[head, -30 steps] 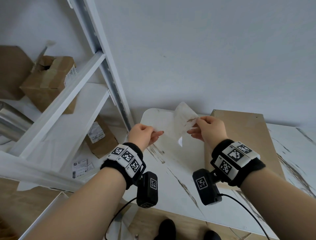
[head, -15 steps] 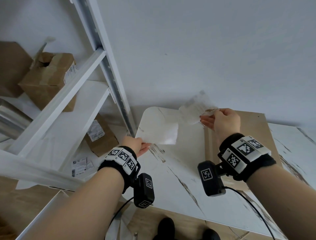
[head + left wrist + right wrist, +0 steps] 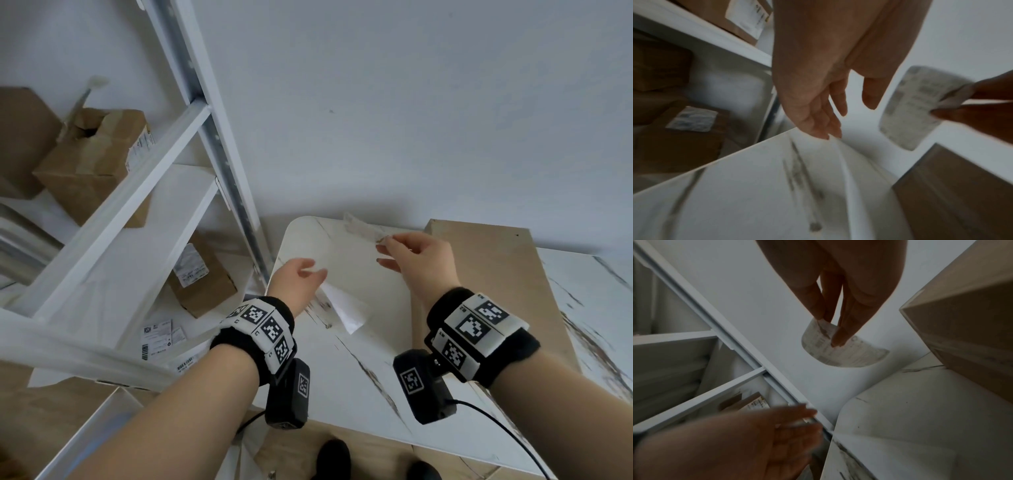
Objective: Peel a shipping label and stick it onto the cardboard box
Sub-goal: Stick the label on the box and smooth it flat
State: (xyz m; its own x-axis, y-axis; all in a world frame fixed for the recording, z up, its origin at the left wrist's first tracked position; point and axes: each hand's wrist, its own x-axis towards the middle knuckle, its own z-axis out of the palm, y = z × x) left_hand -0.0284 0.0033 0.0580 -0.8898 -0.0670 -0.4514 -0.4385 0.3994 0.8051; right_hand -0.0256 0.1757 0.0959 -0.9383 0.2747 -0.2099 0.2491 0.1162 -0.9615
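Note:
My right hand (image 3: 383, 240) pinches one end of the peeled shipping label (image 3: 361, 226), a white printed strip hanging in the air over the back of the table; the pinch also shows in the right wrist view (image 3: 833, 331) on the label (image 3: 855, 355). The flat brown cardboard box (image 3: 496, 274) lies on the table just right of that hand. My left hand (image 3: 313, 269) is open with straight fingers (image 3: 830, 123) and holds nothing. The white backing sheet (image 3: 346, 308) is just below it on the marble table (image 3: 359, 377).
A white metal shelf rack (image 3: 212, 144) stands to the left, with labelled cardboard boxes (image 3: 92, 164) (image 3: 202, 277) and loose label sheets (image 3: 161, 337) on its shelves. A grey wall runs behind the table. The table's front edge is near my feet.
The label came fully off its backing. My left hand let go of the backing sheet, which dropped to the table, and my right hand carried the label right toward the box.

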